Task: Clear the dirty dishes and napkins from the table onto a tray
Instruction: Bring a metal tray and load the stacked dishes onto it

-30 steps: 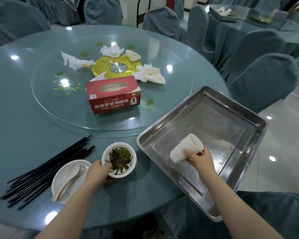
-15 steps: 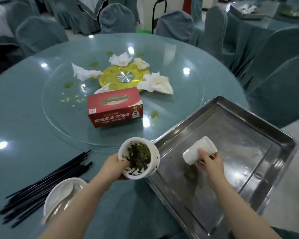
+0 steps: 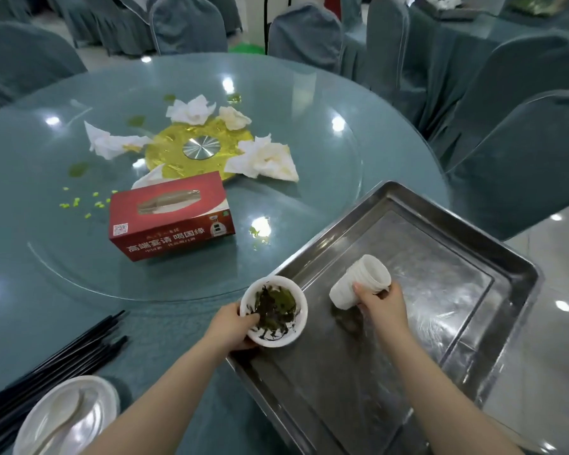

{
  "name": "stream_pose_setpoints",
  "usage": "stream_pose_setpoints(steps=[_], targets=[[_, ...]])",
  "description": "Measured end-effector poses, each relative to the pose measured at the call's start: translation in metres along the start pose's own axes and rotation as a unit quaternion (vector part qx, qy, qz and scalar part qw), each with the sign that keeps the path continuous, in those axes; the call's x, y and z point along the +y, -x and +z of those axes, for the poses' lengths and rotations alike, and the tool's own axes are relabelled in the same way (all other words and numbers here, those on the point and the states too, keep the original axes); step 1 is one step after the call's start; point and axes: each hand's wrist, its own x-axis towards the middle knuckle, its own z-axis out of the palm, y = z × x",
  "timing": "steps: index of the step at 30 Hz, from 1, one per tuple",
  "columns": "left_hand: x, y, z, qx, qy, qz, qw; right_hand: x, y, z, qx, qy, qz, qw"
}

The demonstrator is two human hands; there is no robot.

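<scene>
Dishes: one white bowl (image 3: 274, 311) with dark green leafy scraps inside, one stack of white cups (image 3: 359, 283), one white plate (image 3: 67, 418) with a white spoon (image 3: 67, 416) lying on it
Around: red tissue box (image 3: 171, 214) on the glass turntable (image 3: 312, 178), between the napkins and the tray; bundle of black chopsticks (image 3: 63, 359) at the near left, just beside the plate; green crumbs (image 3: 79, 202) scattered left of the box; covered chairs (image 3: 519, 159) ring the table (image 3: 14, 290)
Tray: one steel tray (image 3: 519, 280) at the table's right edge, part of it jutting past the table
Napkins: five crumpled white napkins (image 3: 264, 159) around the gold centre disc (image 3: 191, 152), one half hidden behind the tissue box
Left hand (image 3: 230, 326): grips the bowl by its near left rim, thumb hooked over the edge; bowl sits over the tray's left rim, tilted toward the camera
Right hand (image 3: 380, 302): fingers curled round the cup stack, which lies on its side over the tray floor, mouth pointing away to the right; whether it touches the tray cannot be told
Gap: bowl and cups are near each other, not touching
</scene>
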Motion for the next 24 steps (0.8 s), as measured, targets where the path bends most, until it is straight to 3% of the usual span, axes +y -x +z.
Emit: stream_pose_setpoints(steps=[3,8,12,17,21,24], targets=[[0.003,0.004,-0.006,-0.017,-0.006,0.0,1.0,-0.007,-0.014,0.018,-0.006,-0.04,0.033,0.999],[0.01,0.018,-0.038,-0.022,0.008,-0.021,0.999,-0.01,-0.043,0.058,-0.024,-0.016,0.154,0.988],[-0.003,0.034,-0.077,0.016,0.05,-0.01,0.999,-0.006,-0.051,0.08,-0.031,0.001,0.188,0.982],[-0.037,0.052,-0.12,0.058,0.145,-0.01,0.988,-0.016,-0.035,0.086,0.001,0.105,0.152,0.983],[-0.064,0.067,-0.153,0.094,0.194,0.01,0.976,-0.037,0.007,0.085,0.064,0.256,0.018,0.964],[-0.085,0.08,-0.179,0.113,0.212,0.027,0.97,-0.051,0.049,0.099,0.058,0.237,-0.069,0.967]])
